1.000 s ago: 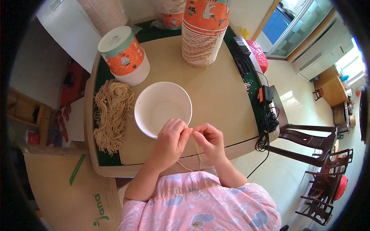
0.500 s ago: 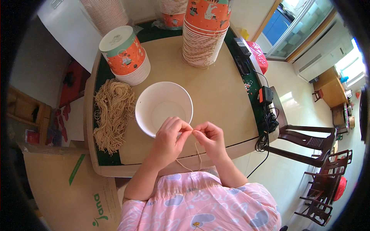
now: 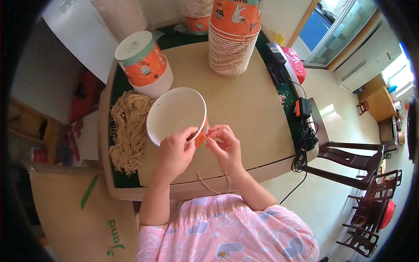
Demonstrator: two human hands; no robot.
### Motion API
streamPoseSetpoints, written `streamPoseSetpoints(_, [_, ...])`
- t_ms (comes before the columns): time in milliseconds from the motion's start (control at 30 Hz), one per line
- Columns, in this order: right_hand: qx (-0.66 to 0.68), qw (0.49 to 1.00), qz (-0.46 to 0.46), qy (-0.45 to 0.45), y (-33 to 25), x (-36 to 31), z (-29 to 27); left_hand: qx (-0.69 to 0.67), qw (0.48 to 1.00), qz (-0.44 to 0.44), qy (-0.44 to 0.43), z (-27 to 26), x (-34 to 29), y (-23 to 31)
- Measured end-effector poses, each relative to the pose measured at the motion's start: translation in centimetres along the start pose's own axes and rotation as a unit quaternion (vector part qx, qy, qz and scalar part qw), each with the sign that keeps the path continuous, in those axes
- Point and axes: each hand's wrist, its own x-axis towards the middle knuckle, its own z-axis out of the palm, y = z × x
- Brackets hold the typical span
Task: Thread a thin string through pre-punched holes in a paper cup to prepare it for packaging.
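A white-lined paper bucket (image 3: 172, 111) with an orange patterned outside is tilted on the table in front of me. My left hand (image 3: 176, 150) is closed on its near rim, fingers reaching inside. Beside the bucket's right wall, my right hand (image 3: 224, 148) pinches the end of a thin beige string (image 3: 228, 181) near the orange side. Part of the string hangs at the table's near edge, by my pink clothing. A thick hank of beige string (image 3: 130, 131) lies left of the bucket.
Stacked orange paper buckets (image 3: 150, 70) stand upside down at the back left. A taller stack (image 3: 233, 48) rises at the back. Black cables and adapters (image 3: 303, 131) line the table's right edge, near a dark wooden chair (image 3: 349, 161). A cardboard box (image 3: 83, 214) sits at lower left.
My hands have parted. The left has gone onto the bucket's rim and the bucket has tilted, showing its orange side. The right has moved slightly left, against that side.
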Motion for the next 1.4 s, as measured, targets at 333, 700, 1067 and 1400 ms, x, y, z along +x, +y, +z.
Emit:
streamPoseSetpoints(333, [-0.023, 0.999, 0.0, -0.03, -0.7, -0.1, 0.2, -0.032, 0.999, 0.024, -0.02, 0.0, -0.4, 0.4])
streamPoseSetpoints(700, [-0.055, 0.998, 0.019, -0.011, -0.6, -0.1, -1.7, -0.038, 0.996, 0.061, -0.052, 1.9, -0.1, 0.0])
streamPoseSetpoints(1067, [-0.138, 0.99, 0.0, -0.013, 0.3, 0.5, -4.0, -0.009, 0.999, 0.049, -0.015, 4.6, 1.3, -0.2])
streamPoseSetpoints(1400, [0.016, 0.999, 0.03, -0.012, -3.3, -1.3, -2.6, -0.086, 0.996, -0.01, -0.026, 2.8, 1.3, -0.5])
